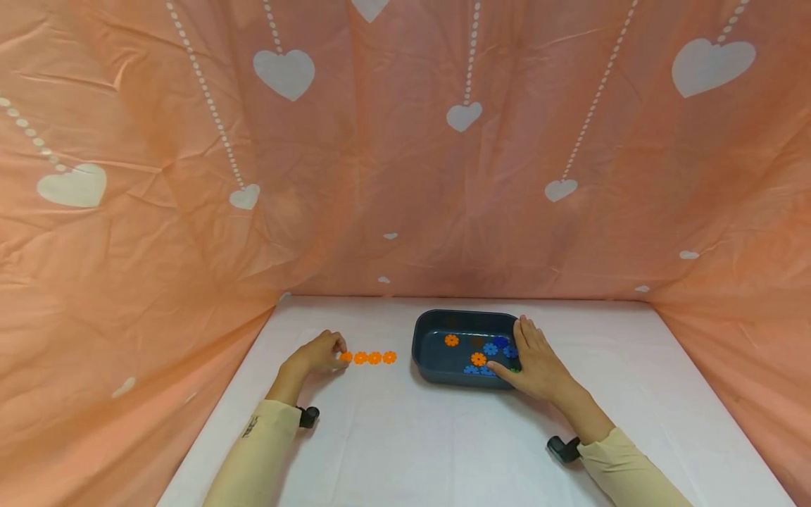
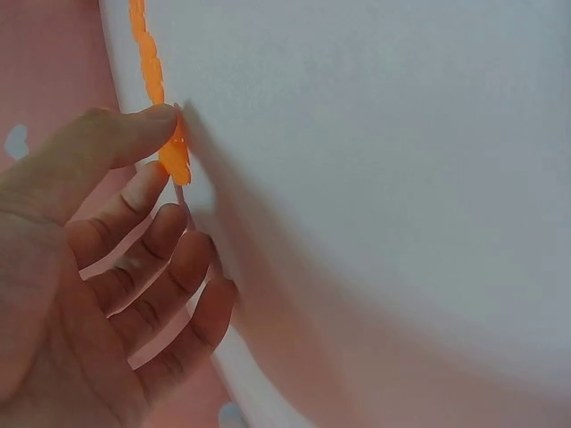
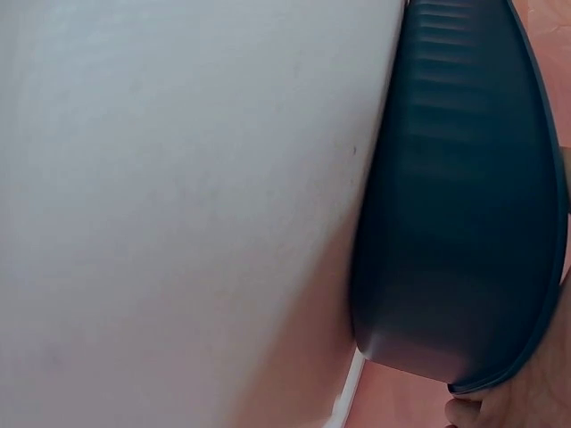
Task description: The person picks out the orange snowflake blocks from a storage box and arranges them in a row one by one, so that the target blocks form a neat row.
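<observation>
In the head view, an orange flower-shaped disc (image 1: 346, 357) forms the left end of a short straight row of orange flower-shaped discs (image 1: 375, 358) on the white table. My left hand (image 1: 321, 352) pinches that end disc between thumb and index finger, its other fingers loosely bent in the left wrist view. The dark blue tray (image 1: 437, 375) stands to the right of the row. Across its right end rests my right hand (image 1: 538, 366), fingers extended over the rim and thumb reaching over the front edge. Inside are orange discs (image 1: 452, 340), blue discs (image 1: 491, 349) and a partly covered green one.
A white cloth covers the table (image 1: 380, 451). Behind it and at both sides hangs a peach curtain (image 1: 405, 176) printed with white hearts. A black wrist camera (image 1: 308, 417) is strapped to the left wrist, another (image 1: 562, 449) to the right.
</observation>
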Action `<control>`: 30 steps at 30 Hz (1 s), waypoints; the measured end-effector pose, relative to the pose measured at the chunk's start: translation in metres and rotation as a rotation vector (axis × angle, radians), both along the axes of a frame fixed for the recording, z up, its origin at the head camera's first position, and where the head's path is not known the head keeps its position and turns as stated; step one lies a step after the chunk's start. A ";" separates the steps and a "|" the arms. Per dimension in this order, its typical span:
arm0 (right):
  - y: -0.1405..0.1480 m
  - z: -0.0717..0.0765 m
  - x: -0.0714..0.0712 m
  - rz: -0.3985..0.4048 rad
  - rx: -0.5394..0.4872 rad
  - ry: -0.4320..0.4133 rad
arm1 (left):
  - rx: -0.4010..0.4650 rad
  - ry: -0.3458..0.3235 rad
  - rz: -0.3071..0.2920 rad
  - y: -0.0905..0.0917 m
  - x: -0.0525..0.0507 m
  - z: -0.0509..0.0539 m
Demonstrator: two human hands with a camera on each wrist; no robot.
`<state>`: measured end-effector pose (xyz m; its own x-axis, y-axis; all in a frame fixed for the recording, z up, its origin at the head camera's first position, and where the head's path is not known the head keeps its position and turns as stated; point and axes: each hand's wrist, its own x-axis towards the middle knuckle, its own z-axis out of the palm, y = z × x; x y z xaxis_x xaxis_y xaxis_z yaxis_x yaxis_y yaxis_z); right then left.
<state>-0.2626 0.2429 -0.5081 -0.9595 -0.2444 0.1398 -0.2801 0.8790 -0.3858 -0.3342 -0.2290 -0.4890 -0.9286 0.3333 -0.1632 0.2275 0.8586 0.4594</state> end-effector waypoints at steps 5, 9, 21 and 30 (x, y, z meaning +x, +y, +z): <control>0.000 0.000 0.001 -0.001 0.001 -0.004 | -0.007 0.019 -0.014 0.001 0.000 0.000; 0.000 0.001 0.001 0.001 -0.003 -0.005 | -0.011 0.018 -0.014 0.001 -0.001 0.000; -0.001 0.002 0.002 0.003 -0.002 0.000 | 0.023 0.024 0.001 0.000 -0.002 -0.004; 0.000 0.001 0.002 -0.001 0.006 0.000 | 0.050 0.091 0.009 0.022 -0.003 0.011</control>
